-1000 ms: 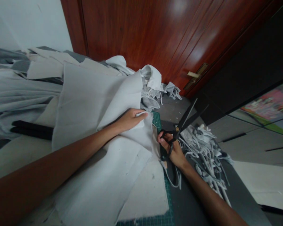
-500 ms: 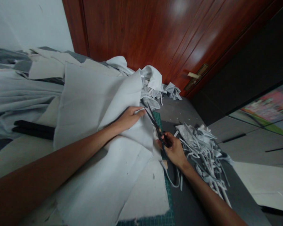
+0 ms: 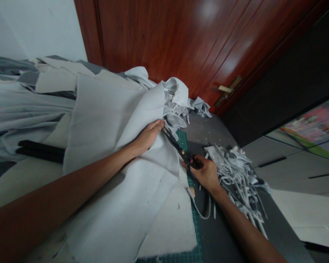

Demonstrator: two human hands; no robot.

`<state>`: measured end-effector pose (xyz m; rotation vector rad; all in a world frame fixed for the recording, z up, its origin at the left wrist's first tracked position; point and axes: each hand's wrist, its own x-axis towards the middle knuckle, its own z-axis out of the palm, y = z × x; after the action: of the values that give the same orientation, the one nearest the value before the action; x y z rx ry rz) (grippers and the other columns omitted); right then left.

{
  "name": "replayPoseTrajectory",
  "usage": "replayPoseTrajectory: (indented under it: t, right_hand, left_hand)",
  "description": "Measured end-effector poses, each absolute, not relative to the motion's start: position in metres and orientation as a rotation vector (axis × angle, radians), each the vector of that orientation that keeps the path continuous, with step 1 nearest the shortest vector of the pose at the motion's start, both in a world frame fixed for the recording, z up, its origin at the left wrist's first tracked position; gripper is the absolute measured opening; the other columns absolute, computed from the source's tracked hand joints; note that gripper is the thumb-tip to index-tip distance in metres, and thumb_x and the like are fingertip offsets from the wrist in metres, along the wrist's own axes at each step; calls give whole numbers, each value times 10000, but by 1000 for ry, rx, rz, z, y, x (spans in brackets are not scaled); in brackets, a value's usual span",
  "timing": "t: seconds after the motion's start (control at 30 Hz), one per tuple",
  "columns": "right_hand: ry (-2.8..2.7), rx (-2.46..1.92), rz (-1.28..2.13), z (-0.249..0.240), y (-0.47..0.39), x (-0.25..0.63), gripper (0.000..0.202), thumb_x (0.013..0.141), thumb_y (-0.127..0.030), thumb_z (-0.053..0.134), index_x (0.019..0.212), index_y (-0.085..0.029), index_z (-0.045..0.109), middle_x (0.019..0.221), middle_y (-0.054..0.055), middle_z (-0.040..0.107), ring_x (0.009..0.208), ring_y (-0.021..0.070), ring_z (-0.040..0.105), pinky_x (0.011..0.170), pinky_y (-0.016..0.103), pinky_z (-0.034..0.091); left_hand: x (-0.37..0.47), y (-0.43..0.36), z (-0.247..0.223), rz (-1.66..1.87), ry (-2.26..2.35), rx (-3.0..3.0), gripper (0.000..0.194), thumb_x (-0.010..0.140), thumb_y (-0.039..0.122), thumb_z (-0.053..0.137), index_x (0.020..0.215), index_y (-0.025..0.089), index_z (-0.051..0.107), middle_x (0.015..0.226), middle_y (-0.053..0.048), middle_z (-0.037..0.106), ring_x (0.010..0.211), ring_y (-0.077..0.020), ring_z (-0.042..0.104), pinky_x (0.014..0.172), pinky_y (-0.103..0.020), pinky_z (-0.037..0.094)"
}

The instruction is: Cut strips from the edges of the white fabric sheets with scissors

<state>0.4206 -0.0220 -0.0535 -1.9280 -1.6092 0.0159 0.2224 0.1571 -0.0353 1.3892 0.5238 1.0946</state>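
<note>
Left hand: its fingers point(image 3: 160, 124) are closed on the fold of the pale cloth point(image 3: 98, 109), close to the tips of the scissors; the left hand point(image 3: 146, 138) is now a little farther toward the door point(image 3: 153, 36) than half a second ago
Right hand: the right hand point(image 3: 207, 173) has its fingers wrapped in the handles of the black scissors point(image 3: 182, 151)
Scissors: the blades were spread before, now they look almost together, at the cloth edge; I judge that they are acting on this edge
Cloth: it lies over the left and middle of the surface point(image 3: 205, 126), partly above the green mat point(image 3: 197, 235), and with a raised fold
Scraps: one heap point(image 3: 241, 175) is along the right edge of the surface, another bunch point(image 3: 178, 120) is toward the far edge, near the door
Strip: a thin loop point(image 3: 205, 216) lies just beside the mat
Not clear: the blade tips are hard to separate from fingers and cloth, and I cannot tell if any cut is made; the near edge of the surface is out of view
</note>
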Motion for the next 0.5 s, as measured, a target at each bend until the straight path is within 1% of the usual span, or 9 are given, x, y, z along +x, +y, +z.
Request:
replayPoseTrajectory:
  t: [0.17, 0.37, 0.43, 0.5]
  right_hand:
    - [-1568, -1935, -28, -54, -21, 422, 440, 808, -590, 689, 607, -215, 579, 564, 2, 621, 509, 150, 561, 499, 261, 331]
    - [-1572, -1941, 3, -54, -22, 422, 396, 799, -573, 704, 658, -213, 619, 602, 9, 664, 552, 169, 614, 524, 260, 370]
    - [-1571, -1949, -12, -53, -22, 421, 411, 798, -575, 705, 636, -211, 604, 586, 7, 648, 533, 161, 596, 517, 260, 352]
    - [-1575, -1950, -41, -53, -22, 421, 447, 800, -586, 700, 596, -210, 573, 556, 4, 619, 503, 148, 558, 502, 261, 320]
  left_hand:
    - [220, 155, -32, 1079, 395, 1335, 389, 867, 574, 614, 876, 188, 656, 967, -62, 705, 945, -225, 615, 909, -307, 469]
    - [219, 154, -32, 1097, 411, 1369, 361, 865, 540, 626, 908, 183, 649, 865, -18, 645, 884, -202, 584, 892, -299, 453]
    - [219, 153, -31, 1095, 402, 1370, 338, 868, 522, 629, 891, 185, 642, 834, -9, 632, 873, -197, 582, 892, -296, 451]
    - [218, 152, -30, 1083, 382, 1382, 327, 875, 511, 622, 833, 187, 620, 794, -6, 615, 857, -195, 580, 894, -295, 448]
